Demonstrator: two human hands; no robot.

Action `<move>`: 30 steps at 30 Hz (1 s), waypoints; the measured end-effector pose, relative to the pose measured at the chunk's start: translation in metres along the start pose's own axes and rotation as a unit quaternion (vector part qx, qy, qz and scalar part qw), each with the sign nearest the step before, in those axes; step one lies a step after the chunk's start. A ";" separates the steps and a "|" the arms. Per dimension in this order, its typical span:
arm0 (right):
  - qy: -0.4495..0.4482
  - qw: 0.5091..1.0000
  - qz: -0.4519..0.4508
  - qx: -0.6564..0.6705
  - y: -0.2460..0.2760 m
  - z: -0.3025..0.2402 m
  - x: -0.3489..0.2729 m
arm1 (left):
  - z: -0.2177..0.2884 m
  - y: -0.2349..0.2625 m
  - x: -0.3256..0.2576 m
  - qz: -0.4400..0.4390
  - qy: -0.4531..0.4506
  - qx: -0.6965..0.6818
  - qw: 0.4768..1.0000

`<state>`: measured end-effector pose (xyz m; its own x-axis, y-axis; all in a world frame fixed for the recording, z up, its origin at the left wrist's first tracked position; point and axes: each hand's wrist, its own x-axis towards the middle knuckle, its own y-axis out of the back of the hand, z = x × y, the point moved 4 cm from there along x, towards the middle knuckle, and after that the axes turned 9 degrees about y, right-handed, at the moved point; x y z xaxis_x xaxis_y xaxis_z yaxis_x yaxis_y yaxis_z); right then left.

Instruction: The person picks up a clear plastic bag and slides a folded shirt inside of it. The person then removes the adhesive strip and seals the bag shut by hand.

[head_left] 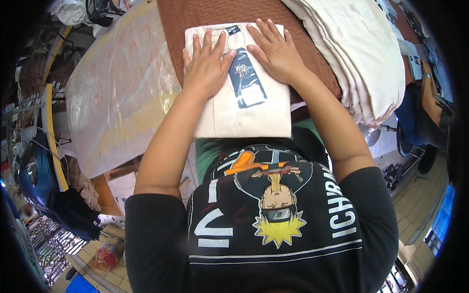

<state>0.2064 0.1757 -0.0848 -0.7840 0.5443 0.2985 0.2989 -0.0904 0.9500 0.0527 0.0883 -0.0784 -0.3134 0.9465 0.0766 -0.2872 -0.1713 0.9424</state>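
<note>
A folded cream shirt [254, 119] lies in front of me, its near edge reaching over my lap. My left hand [207, 68] rests flat on its left half, fingers spread toward the collar end. On the other half my right hand [274, 52] also lies flat with the fingers apart. Between the hands hangs a dark blue tag [245, 73] with a white sticker, looped by a thin string near a small dark collar label [234, 30]. My left thumb is at the tag's upper left edge. Neither hand grips anything.
A stack of cream garments [359, 53] stands to the right on a brown textured cloth [317, 68]. To the left is a large plastic-covered board [119, 83] with red marks. Beyond it stands a yellow-edged frame [54, 141]. A person's arm [430, 93] shows at the far right.
</note>
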 end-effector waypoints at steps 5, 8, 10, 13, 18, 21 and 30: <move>-0.004 1.000 0.001 -0.001 -0.002 0.000 0.002 | -0.002 -0.003 0.002 -0.001 0.007 0.016 1.000; 0.010 1.000 0.018 0.018 0.001 0.001 0.004 | -0.006 0.005 0.008 -0.047 0.017 -0.017 0.999; 0.009 0.998 0.043 0.045 0.009 0.004 0.000 | -0.002 0.019 0.004 -0.038 -0.002 -0.013 0.999; 0.012 0.996 0.068 0.053 0.042 -0.012 -0.020 | 0.022 0.039 -0.039 -0.005 -0.095 0.037 0.995; 0.024 0.995 -0.002 0.098 0.036 -0.029 -0.061 | 0.034 0.030 -0.087 -0.043 -0.174 -0.021 0.984; -0.012 0.994 0.058 0.091 0.059 -0.011 -0.060 | 0.020 0.060 -0.080 0.031 -0.111 -0.082 0.990; 0.004 0.975 0.065 0.210 0.078 -0.020 -0.048 | -0.017 0.054 -0.077 0.071 -0.071 -0.139 0.985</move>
<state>0.2564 0.1258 -0.0228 -0.7280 0.5442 0.4169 0.5922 0.1928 0.7824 0.0461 0.0012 -0.0388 -0.2441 0.9331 0.2640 -0.4931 -0.3538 0.7948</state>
